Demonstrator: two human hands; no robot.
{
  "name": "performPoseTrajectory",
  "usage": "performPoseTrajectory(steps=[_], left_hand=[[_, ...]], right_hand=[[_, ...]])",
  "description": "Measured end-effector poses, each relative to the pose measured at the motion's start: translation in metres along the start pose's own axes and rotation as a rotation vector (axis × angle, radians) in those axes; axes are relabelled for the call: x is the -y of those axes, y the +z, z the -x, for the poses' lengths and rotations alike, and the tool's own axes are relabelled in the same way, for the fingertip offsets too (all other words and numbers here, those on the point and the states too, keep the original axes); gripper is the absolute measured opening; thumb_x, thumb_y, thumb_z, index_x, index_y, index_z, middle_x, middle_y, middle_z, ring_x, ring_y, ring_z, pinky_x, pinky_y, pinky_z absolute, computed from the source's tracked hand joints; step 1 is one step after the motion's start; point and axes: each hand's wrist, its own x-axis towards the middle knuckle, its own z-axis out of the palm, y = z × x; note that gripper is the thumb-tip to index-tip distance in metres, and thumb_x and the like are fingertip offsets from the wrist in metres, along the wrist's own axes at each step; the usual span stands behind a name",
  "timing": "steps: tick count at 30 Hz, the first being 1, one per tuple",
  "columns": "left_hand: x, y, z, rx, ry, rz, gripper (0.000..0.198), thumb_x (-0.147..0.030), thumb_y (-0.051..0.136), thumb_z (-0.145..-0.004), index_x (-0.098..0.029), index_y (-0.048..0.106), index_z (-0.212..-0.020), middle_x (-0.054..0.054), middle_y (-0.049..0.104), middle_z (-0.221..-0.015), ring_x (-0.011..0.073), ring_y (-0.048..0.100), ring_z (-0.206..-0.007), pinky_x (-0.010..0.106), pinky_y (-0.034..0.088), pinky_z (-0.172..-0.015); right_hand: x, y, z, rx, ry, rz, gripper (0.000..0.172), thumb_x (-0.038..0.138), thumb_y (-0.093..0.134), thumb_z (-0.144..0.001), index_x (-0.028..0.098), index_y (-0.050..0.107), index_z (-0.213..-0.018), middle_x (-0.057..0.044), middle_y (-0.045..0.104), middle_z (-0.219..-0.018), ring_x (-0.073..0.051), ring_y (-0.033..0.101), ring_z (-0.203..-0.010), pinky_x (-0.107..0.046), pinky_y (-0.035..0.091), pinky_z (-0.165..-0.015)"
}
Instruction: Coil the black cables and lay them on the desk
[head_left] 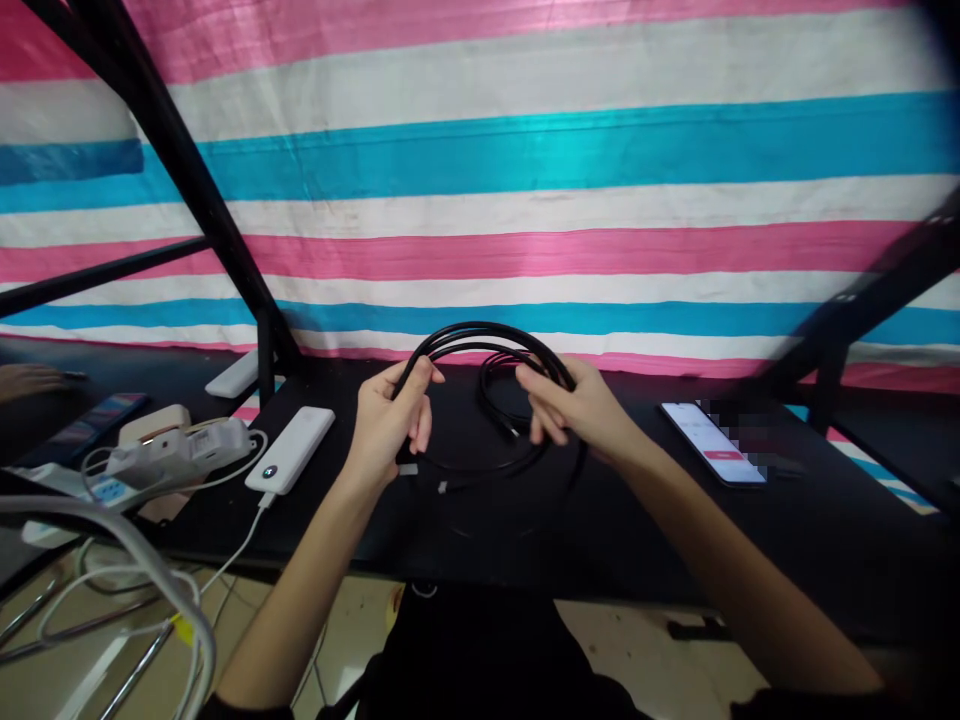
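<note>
I see left hand (384, 418) and right hand (576, 402), fingers nearly closed, pinching looped glossy black cable (476, 327) right of white rectangular power bank (294, 450). Loops formed; pale-tipped end (442, 487) loose; coiling, I judge, unfinished.

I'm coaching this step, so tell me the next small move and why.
Perhaps gather the loose strand into the black cable loops: the left hand and right hand grip the loops' upper part, while that strand curves slackly below them.
</note>
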Motion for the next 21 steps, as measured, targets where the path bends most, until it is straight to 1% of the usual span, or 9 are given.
performPoseTrajectory(steps=[3, 5, 7, 9, 11, 13, 15, 17, 21], left_hand=[[0.01, 0.011, 0.005, 0.062, 0.017, -0.065, 0.031, -0.049, 0.056, -0.084, -0.018, 0.056, -0.077, -0.009, 0.038, -0.034, 0.0095, 0.048, -0.034, 0.018, 0.035, -0.04], [0.02, 0.011, 0.009, 0.071, 0.044, -0.159, 0.026, -0.042, 0.062, -0.081, -0.018, 0.057, -0.089, -0.005, 0.056, -0.05, 0.0131, 0.062, -0.057, 0.022, 0.046, -0.06], [0.034, 0.009, 0.017, 0.006, 0.036, -0.185, 0.042, -0.035, 0.072, -0.073, -0.019, 0.053, -0.107, 0.004, 0.068, -0.086, 0.0167, 0.065, -0.089, 0.026, 0.046, -0.081], [0.05, 0.009, 0.028, -0.096, -0.092, -0.104, 0.069, -0.031, 0.079, -0.065, -0.02, 0.044, -0.123, 0.011, 0.059, -0.12, 0.02, 0.055, -0.114, 0.029, 0.041, -0.095], [0.065, 0.016, 0.041, -0.161, -0.354, 0.039, 0.084, -0.03, 0.08, -0.064, -0.022, 0.033, -0.133, 0.015, 0.05, -0.133, 0.0227, 0.05, -0.122, 0.033, 0.038, -0.1], [0.075, 0.03, 0.051, -0.085, -0.612, 0.253, 0.08, -0.035, 0.075, -0.071, -0.019, 0.03, -0.136, 0.019, 0.051, -0.132, 0.0264, 0.052, -0.121, 0.039, 0.037, -0.102], [0.079, 0.046, 0.056, 0.091, -0.716, 0.504, 0.065, -0.041, 0.066, -0.079, -0.014, 0.038, -0.132, 0.022, 0.056, -0.126, 0.0292, 0.055, -0.118, 0.042, 0.036, -0.103], [0.078, 0.058, 0.054, 0.19, -0.645, 0.689, 0.052, -0.043, 0.058, -0.085, -0.012, 0.047, -0.125, 0.021, 0.061, -0.121, 0.0286, 0.057, -0.116, 0.041, 0.036, -0.104], [0.074, 0.066, 0.045, 0.013, -0.388, 0.729, 0.033, -0.039, 0.056, -0.088, -0.015, 0.057, -0.11, 0.011, 0.071, -0.102, 0.0229, 0.065, -0.103, 0.035, 0.043, -0.097]], right_hand=[[0.002, -0.003, 0.01, -0.12, 0.041, -0.141, 0.044, 0.056, 0.066, -0.075, 0.019, 0.047, -0.058, 0.012, 0.025, -0.03, -0.002, 0.018, -0.023, -0.017, 0.014, -0.024], [0.005, -0.01, 0.014, -0.176, -0.003, -0.162, 0.046, 0.057, 0.07, -0.072, 0.018, 0.049, -0.056, 0.012, 0.026, -0.031, -0.002, 0.018, -0.024, -0.017, 0.008, -0.025], [0.007, -0.017, 0.02, -0.231, -0.066, -0.166, 0.046, 0.057, 0.07, -0.071, 0.018, 0.052, -0.056, 0.011, 0.027, -0.031, -0.001, 0.02, -0.025, -0.017, 0.009, -0.026], [0.007, -0.021, 0.025, -0.307, -0.134, -0.167, 0.045, 0.056, 0.07, -0.073, 0.017, 0.054, -0.056, 0.01, 0.027, -0.032, -0.002, 0.021, -0.025, -0.018, 0.01, -0.027], [0.006, -0.021, 0.03, -0.388, -0.203, -0.181, 0.043, 0.054, 0.068, -0.075, 0.017, 0.056, -0.057, 0.01, 0.027, -0.033, -0.002, 0.021, -0.025, -0.018, 0.011, -0.028], [0.004, -0.018, 0.034, -0.43, -0.246, -0.24, 0.043, 0.054, 0.068, -0.075, 0.017, 0.056, -0.057, 0.01, 0.027, -0.032, -0.002, 0.021, -0.025, -0.017, 0.012, -0.028], [0.002, -0.015, 0.036, -0.414, -0.228, -0.331, 0.044, 0.057, 0.068, -0.073, 0.017, 0.056, -0.058, 0.01, 0.027, -0.031, -0.002, 0.02, -0.025, -0.016, 0.011, -0.027], [-0.002, -0.012, 0.038, -0.364, -0.142, -0.408, 0.045, 0.059, 0.068, -0.072, 0.017, 0.056, -0.059, 0.011, 0.027, -0.031, -0.001, 0.018, -0.024, -0.016, 0.01, -0.027], [-0.015, -0.013, 0.044, -0.246, 0.1, -0.458, 0.047, 0.063, 0.065, -0.072, 0.017, 0.058, -0.065, 0.012, 0.025, -0.03, -0.002, 0.014, -0.025, -0.015, 0.009, -0.027]])
